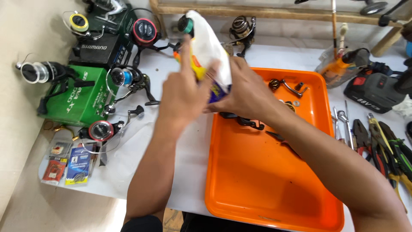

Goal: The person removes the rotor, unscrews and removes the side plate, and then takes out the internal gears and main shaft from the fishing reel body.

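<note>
Currently, a white plastic bag (206, 45) with yellow and blue print is held up between both hands, just above the top-left corner of the orange tray (274, 184). The left hand (182, 96) is closed on the bag's lower left side, with the forefinger stretched up along it. The right hand (242, 88) is closed on the bag's lower right edge, its fingers wrapped around the plastic. The bag is blurred, so its contents cannot be told; a dark green-rimmed round part (186, 25) is seen at its upper left.

Inside the tray, near its far edge, a curved metal crank handle (292, 87) is laid, and a black elongated part (246, 121) is placed just below the right hand. Left of the tray, on the white table (193, 150), several spinning reels are arranged: one with a red spool (144, 31), one with a blue spool (124, 78), and one with a red-rimmed spool (101, 130). A green box (77, 101) is set further left of the tray, and small hook packets (68, 163) are laid below it. Right of the tray, pliers (380, 146) are lined up, with a cordless tool battery (375, 92) beyond them.
</note>
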